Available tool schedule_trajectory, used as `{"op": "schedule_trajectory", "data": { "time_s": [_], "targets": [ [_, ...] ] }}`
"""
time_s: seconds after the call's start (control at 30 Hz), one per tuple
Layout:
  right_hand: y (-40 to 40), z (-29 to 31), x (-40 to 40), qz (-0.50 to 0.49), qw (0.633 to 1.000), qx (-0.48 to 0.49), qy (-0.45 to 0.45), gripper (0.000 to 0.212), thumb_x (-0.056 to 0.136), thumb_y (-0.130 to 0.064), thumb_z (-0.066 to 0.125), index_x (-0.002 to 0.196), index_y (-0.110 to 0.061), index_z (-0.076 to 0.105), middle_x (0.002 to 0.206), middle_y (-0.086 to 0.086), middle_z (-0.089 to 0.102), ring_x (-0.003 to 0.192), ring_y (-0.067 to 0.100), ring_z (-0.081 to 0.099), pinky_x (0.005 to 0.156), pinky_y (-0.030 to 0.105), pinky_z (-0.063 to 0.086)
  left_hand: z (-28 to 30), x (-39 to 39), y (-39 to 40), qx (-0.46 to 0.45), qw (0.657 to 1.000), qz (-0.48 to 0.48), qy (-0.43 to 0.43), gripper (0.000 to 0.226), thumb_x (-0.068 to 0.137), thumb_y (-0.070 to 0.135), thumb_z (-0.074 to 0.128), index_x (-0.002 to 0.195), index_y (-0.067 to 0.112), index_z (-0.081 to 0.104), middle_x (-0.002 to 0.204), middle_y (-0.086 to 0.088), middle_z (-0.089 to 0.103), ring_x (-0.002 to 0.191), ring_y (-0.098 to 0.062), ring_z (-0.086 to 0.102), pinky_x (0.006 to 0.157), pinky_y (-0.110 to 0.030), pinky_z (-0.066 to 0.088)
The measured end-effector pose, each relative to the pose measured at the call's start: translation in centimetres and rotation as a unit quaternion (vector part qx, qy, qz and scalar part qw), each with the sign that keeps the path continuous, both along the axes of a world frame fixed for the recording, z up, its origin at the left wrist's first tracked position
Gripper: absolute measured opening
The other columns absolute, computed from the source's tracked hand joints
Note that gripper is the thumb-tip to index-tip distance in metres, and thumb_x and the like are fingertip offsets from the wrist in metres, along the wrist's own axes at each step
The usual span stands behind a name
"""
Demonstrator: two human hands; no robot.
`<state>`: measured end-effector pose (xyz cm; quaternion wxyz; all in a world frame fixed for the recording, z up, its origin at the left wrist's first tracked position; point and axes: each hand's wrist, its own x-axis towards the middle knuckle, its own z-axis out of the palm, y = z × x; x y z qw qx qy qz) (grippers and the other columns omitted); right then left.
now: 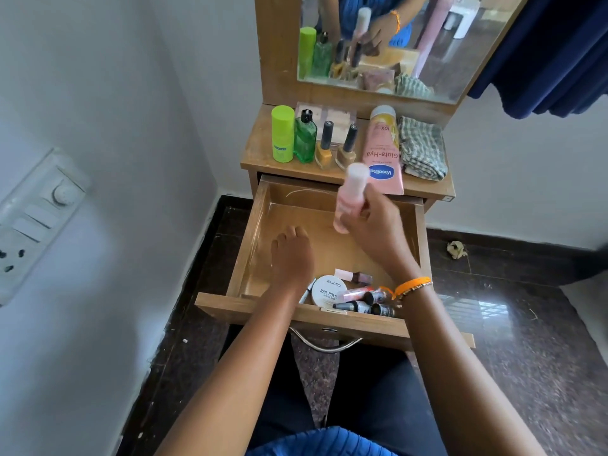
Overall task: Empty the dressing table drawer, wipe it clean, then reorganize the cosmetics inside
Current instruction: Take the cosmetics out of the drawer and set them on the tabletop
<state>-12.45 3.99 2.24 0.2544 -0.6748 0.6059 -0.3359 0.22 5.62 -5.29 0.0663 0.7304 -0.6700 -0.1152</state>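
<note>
On the bench [263, 159], back row from the left corner: one lime-green tube [283, 133], one green glass bottle [305, 136], two nail polish bottles [335, 144], one pink Vaseline lotion tube [383, 149] lying flat, one folded checked cloth [422, 148] at the right edge. Below, open drawer [256, 225], far part bare. Left hand [291, 258] palm down over the drawer floor, fingers loosely curled, holding nothing. Near the drawer's front edge: one round Zudio nail polish wipes tub [329, 289], three small dark-capped bottles [368, 301] lying down. Right hand [373, 228] raised above the drawer, fingers wrapped round one pink bottle [350, 195], upright, blurred.
</note>
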Motion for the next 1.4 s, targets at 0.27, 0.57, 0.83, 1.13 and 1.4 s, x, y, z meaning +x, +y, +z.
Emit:
{"op": "schedule_trajectory", "data": {
  "time_s": [0.27,0.57,0.83,1.13,1.4],
  "targets": [
    [-4.7,4.8,-1.5,-0.143,0.974,-0.063,-0.163,0.017,0.084,-0.020,0.058,0.100,-0.014,0.054,0.079,-0.007,0.053,0.069,0.007,0.050,0.062,0.019,0.041,1.2,0.1,-0.4,-0.127,0.980,-0.015,0.150,0.034,0.085,-0.001,0.058,0.117,0.009,0.050,0.114,-0.007,0.053,0.096,-0.024,0.056,0.063,-0.025,0.035],
    [-11.8,7.0,-0.3,-0.182,0.980,-0.058,-0.063,0.033,0.082,-0.020,0.054,0.110,-0.003,0.051,0.102,0.006,0.059,0.091,0.022,0.052,0.071,0.028,0.036,1.7,0.2,-0.1,-0.238,0.947,-0.014,0.216,0.031,0.080,-0.005,0.063,0.109,0.004,0.059,0.107,-0.012,0.060,0.093,-0.025,0.061,0.068,-0.023,0.045],
    [-13.8,6.0,0.2,-0.176,0.983,-0.052,0.028,0.038,0.085,-0.020,0.051,0.118,-0.001,0.051,0.114,0.016,0.062,0.103,0.030,0.058,0.071,0.028,0.037,1.7,0.2,-0.5,-0.274,0.938,-0.006,0.212,0.030,0.077,-0.006,0.062,0.105,0.004,0.061,0.104,-0.010,0.063,0.086,-0.024,0.063,0.068,-0.025,0.046],
    [-15.6,5.6,-0.2,-0.175,0.980,-0.045,0.089,0.036,0.084,-0.017,0.050,0.115,0.001,0.054,0.109,0.018,0.063,0.099,0.033,0.060,0.067,0.029,0.037,1.5,0.1,-0.8,-0.271,0.943,-0.009,0.193,0.030,0.078,-0.003,0.062,0.107,0.007,0.061,0.106,-0.008,0.063,0.090,-0.025,0.062,0.073,-0.029,0.046],
    [-15.9,4.6,-0.8,-0.149,0.986,-0.025,0.071,0.031,0.080,-0.022,0.063,0.103,-0.001,0.058,0.108,0.015,0.063,0.099,0.029,0.058,0.070,0.028,0.036,1.0,0.2,-1.1,-0.279,0.940,-0.018,0.197,0.029,0.078,0.001,0.064,0.106,0.007,0.061,0.104,-0.007,0.064,0.089,-0.023,0.064,0.074,-0.025,0.045]
  ]
}}
